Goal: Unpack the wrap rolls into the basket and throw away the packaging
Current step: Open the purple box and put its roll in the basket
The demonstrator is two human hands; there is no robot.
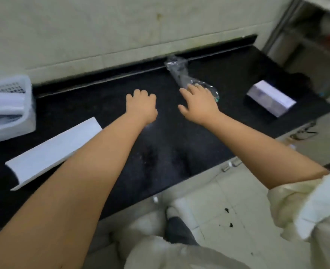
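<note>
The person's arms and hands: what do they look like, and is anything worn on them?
Both hands, the left hand and the right hand, are bare: no gloves, and no rings or watch that I can make out. The forearms are uncovered too. On the right arm a pale, cream-white sleeve is pushed up and bunched near the elbow. The left arm shows no sleeve within the picture.

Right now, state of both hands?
Left hand: curled, holding nothing.
Right hand: open, fingers on the plastic wrap, not gripping it.
</note>
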